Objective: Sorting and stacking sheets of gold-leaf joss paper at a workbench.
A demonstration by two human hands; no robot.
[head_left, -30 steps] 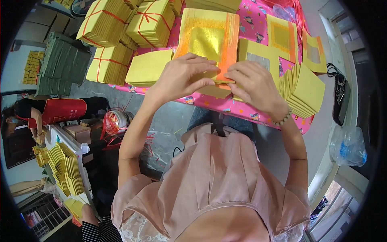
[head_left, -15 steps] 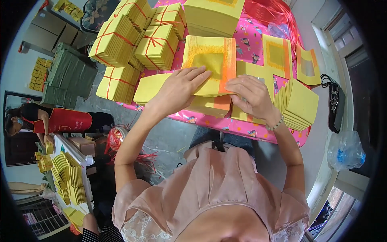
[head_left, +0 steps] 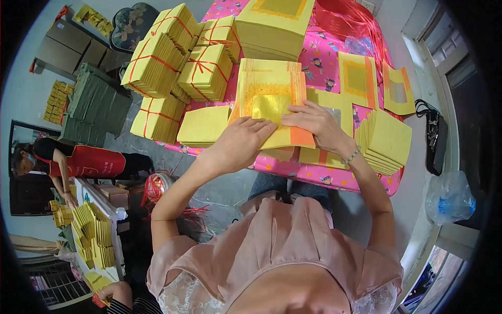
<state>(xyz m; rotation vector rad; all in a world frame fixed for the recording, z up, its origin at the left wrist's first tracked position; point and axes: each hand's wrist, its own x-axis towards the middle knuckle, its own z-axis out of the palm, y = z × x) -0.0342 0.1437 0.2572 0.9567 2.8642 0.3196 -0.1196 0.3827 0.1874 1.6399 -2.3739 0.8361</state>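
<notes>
A yellow paper sheet (head_left: 266, 83) with orange printed borders and a shiny gold patch (head_left: 269, 107) lies on a stack of like sheets at the pink-covered table's near side. My left hand (head_left: 243, 138) rests on the sheet's near left part, its fingers stretched out beside the gold patch. On the right, my right hand (head_left: 319, 123) lies over the orange border, fingers extended toward the patch; its thumb is hidden. Both hands press on the paper from above. Right of my right hand sits a fanned pile of folded yellow paper (head_left: 387, 141).
Bundles of yellow paper tied with red string (head_left: 206, 73) stand at the left, with a tall paper stack (head_left: 272, 36) behind. Loose printed sheets (head_left: 358, 78) lie at right, near red plastic string (head_left: 350, 21). A person in a red apron (head_left: 97, 161) works at another table.
The sheet's near part, curled up before, now lies flatter, and more of the gold patch shows. My left hand has drawn nearer to me; my right hand has shifted slightly left.
</notes>
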